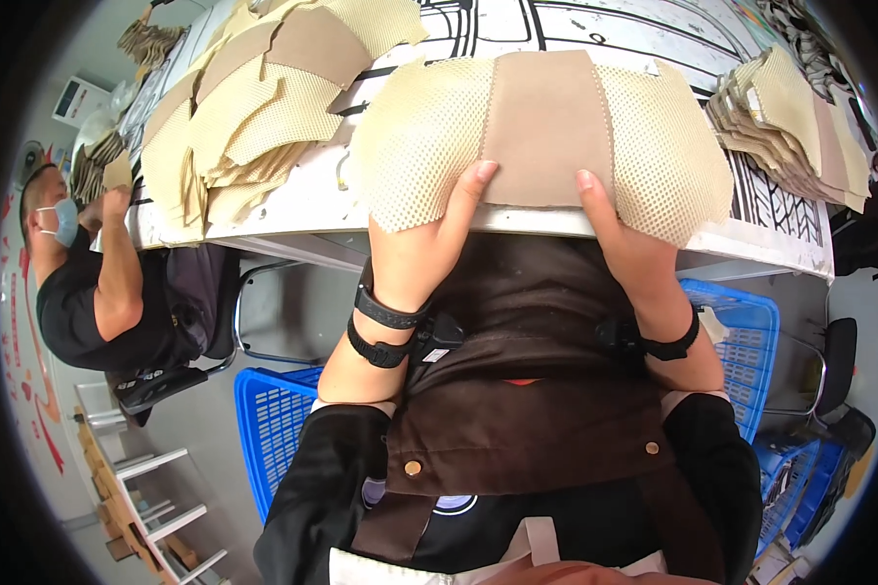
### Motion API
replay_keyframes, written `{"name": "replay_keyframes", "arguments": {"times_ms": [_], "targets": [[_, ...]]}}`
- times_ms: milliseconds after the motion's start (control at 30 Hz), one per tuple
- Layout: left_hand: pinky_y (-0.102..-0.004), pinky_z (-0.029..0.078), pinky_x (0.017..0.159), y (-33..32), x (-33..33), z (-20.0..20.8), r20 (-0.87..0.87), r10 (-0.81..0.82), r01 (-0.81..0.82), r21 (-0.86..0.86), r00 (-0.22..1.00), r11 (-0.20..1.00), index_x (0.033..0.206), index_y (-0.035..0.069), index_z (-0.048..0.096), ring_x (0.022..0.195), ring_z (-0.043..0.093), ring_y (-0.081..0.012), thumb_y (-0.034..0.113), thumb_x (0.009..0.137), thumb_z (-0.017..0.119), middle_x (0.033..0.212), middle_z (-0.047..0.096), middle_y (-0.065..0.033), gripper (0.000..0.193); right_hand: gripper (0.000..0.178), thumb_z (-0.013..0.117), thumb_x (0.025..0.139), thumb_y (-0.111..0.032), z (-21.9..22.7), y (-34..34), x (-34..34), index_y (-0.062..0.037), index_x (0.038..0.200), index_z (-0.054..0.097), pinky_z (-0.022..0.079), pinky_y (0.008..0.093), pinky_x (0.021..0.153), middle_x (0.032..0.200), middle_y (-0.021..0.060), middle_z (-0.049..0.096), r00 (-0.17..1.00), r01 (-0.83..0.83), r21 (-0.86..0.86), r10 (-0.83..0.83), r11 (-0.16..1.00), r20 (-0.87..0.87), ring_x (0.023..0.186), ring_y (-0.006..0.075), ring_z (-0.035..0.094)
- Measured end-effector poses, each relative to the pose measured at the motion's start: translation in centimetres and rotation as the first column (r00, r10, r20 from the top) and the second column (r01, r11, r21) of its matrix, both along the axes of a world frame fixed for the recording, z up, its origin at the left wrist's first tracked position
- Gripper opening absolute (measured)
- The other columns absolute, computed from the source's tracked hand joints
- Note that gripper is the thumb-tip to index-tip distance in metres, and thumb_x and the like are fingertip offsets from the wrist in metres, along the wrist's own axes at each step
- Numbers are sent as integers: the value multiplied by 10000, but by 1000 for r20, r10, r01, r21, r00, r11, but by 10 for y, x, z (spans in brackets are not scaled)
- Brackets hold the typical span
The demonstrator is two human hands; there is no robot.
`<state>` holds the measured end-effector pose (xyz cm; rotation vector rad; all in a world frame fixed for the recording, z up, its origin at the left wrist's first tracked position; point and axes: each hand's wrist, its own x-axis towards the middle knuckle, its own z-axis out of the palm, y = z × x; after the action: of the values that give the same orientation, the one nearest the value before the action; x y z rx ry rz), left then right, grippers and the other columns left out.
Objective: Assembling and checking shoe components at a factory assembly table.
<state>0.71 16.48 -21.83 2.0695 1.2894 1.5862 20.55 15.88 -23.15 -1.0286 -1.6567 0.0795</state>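
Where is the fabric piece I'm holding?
In the head view, the fabric piece is top centre in your left hand and right hand, over the near edge of the table, right of a large fabric pile.

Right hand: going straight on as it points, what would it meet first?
Beyond the mesh-sided fabric panel in its grasp, the right hand seems to have a free way over the black-lined white tabletop, though its height above that is unclear.

A fabric panel (548,127), smooth brown between two cream mesh wings, is spread open over the table's (766,244) near edge.
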Motion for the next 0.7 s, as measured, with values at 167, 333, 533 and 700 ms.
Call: {"name": "replay_keyframes", "arguments": {"times_ms": [167,333,533,700], "targets": [[-338,477,707,-4,7,0,-4,-14,14,-88,1000,996,947,4,650,743,620,-273,153,806,680,841,656,-123,208,241,707,728,-107,-3,2,3,17,924,640,471,342,700,849,103,639,997,57,-54,-55,997,51,740,257,608],[-338,478,694,-8,12,-8,109,-58,73,-137,992,988,933,-15,645,717,619,-267,141,795,691,821,654,-130,213,230,705,722,-66,-5,4,5,30,918,634,474,340,690,834,109,636,999,48,-47,-48,998,-7,724,249,606],[-332,474,700,-10,16,-1,110,-64,80,-143,992,987,963,-25,632,746,613,-260,126,816,665,849,650,-136,213,222,698,721,-31,-6,4,7,41,919,627,474,336,679,825,118,629,997,27,-40,-29,999,-65,714,249,597],[-327,473,696,-6,13,-5,145,-87,107,-140,986,984,948,-28,639,729,612,-253,126,819,663,828,650,-133,202,216,689,734,-35,-5,4,8,42,925,623,469,336,687,834,120,623,999,-2,-60,-1,998,-50,724,252,591]]}}
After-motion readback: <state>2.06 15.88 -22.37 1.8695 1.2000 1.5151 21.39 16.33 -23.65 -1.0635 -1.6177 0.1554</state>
